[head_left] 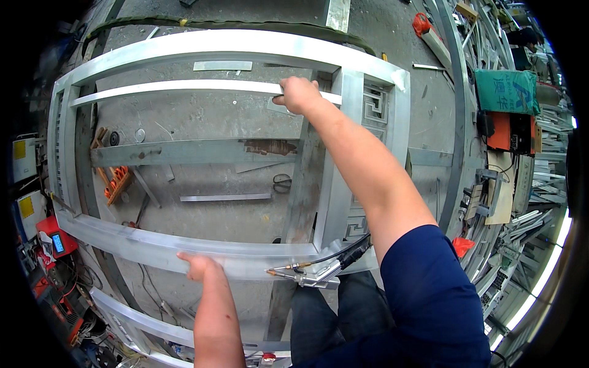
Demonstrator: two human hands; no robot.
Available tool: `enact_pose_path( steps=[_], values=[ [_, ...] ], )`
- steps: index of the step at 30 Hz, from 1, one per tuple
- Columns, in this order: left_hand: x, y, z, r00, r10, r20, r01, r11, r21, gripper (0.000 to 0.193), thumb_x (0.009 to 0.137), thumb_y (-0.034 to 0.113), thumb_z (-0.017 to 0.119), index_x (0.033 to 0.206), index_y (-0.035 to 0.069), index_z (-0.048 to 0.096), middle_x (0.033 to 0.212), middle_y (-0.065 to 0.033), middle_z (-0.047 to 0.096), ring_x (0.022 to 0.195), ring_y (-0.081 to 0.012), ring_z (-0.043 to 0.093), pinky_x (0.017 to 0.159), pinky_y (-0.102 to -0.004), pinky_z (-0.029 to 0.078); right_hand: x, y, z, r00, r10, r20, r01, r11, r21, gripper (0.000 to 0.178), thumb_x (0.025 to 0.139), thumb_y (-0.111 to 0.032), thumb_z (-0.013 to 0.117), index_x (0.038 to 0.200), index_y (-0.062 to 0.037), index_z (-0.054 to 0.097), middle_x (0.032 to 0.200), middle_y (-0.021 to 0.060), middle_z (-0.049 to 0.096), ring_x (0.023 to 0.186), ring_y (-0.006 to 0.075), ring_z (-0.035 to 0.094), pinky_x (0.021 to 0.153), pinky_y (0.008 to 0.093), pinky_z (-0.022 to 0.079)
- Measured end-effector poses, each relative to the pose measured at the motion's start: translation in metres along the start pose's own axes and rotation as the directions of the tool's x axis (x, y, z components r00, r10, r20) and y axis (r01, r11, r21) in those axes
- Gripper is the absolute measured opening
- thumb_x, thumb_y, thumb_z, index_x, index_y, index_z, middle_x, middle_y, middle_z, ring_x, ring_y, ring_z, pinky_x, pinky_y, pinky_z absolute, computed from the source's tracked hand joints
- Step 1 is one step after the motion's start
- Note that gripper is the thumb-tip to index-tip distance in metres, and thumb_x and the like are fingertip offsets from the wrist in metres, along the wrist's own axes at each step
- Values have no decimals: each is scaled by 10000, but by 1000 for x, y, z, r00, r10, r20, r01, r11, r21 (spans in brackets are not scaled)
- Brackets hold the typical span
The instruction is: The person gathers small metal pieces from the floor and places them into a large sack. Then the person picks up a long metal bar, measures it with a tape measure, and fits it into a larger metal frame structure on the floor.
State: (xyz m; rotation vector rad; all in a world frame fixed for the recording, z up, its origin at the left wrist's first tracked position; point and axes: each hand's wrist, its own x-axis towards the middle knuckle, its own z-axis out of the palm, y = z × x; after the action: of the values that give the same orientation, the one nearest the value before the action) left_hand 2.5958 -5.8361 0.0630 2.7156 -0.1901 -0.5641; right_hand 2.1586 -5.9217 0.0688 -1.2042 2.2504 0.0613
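A large silver aluminium frame (184, 245) lies flat across grey metal supports in front of me. Inside its far part, a slim pale metal bar (178, 88) runs lengthwise. My right hand (299, 96) reaches over the frame, its fingers wrapped round that bar near the right end. On the near rail rests my left hand (204, 268), one finger stretched out along the metal; its other fingers are partly hidden. To its right a welding torch (319, 276) with a black hose lies on the same rail. Fretwork panels (374, 105) fill the frame's right end.
Beneath the frame are a grey crossbeam (196, 152), a wooden rack with orange-handled tools (116, 183) and a loose strip (225, 197). At left stands a red machine with a screen (56, 240). A green bag (506, 91) and piled metal profiles are at right.
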Motion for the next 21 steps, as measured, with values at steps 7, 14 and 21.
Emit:
enact_pose_path(
  steps=[7,14,21],
  values=[
    [7,0,3,999,14,-34,-13,1000,13,1002,844,705,476,1333,-150,293,1285,-323,489,1137,-446,537,988,-454,447,-12,-5,-4,991,-35,-129,26,997,-68,339,855,-395,665,1039,-111,659,1069,80,659,1082,281,589,945,477,399],
    [9,-5,7,998,38,-44,-36,999,36,1010,846,707,470,1312,-172,295,1267,-345,481,1132,-464,533,973,-472,459,19,7,13,995,-5,-99,3,1000,-24,330,849,-387,671,1053,-128,662,1094,77,655,1103,284,570,955,468,387],
    [4,0,8,999,25,-35,-25,999,20,990,845,704,475,1283,-171,328,1242,-351,493,1113,-466,544,959,-487,465,30,8,18,995,14,-96,-16,1000,-23,356,842,-397,680,1060,-118,651,1081,96,663,1083,315,589,925,473,417]
  ],
)
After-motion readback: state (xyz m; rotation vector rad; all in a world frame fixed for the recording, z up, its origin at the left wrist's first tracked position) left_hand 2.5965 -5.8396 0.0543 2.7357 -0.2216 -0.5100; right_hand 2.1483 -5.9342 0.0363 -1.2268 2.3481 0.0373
